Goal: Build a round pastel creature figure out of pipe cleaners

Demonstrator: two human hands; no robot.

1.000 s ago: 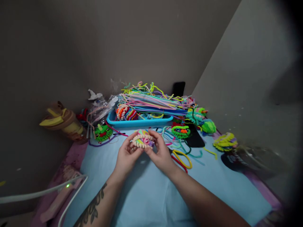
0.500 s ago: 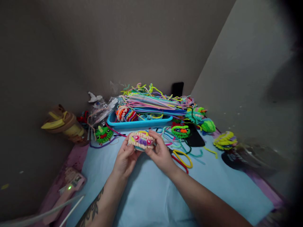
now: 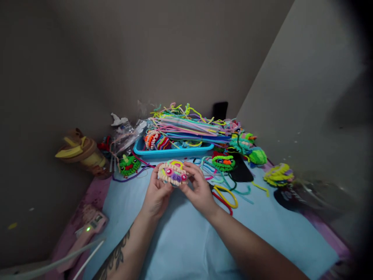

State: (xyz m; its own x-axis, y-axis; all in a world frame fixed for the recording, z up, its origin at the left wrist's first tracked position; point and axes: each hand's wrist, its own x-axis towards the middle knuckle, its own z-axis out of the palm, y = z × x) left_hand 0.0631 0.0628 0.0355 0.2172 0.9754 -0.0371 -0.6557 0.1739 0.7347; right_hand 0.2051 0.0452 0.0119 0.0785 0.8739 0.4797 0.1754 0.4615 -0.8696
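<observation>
pipe-cleaner face (image 3: 173, 174), cream-rimmed with pink eyes, sits raised just above the blue counter (image 3: 186, 241), in front of the blue tray (image 3: 140, 146). it looks light, fuzzy and bendable, likely easy to deform, so its coiled rim seems the best hold. left hand (image 3: 155, 196) and right hand (image 3: 200, 190) meet from either side, forearms angled inward, fingers pinching its edges, thumbs on top.

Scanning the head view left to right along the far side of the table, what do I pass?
Yellow-lidded cup → green pipe-cleaner face → blue tray → green-and-orange pipe-cleaner piece → yellow-and-purple coiled piece.
</observation>
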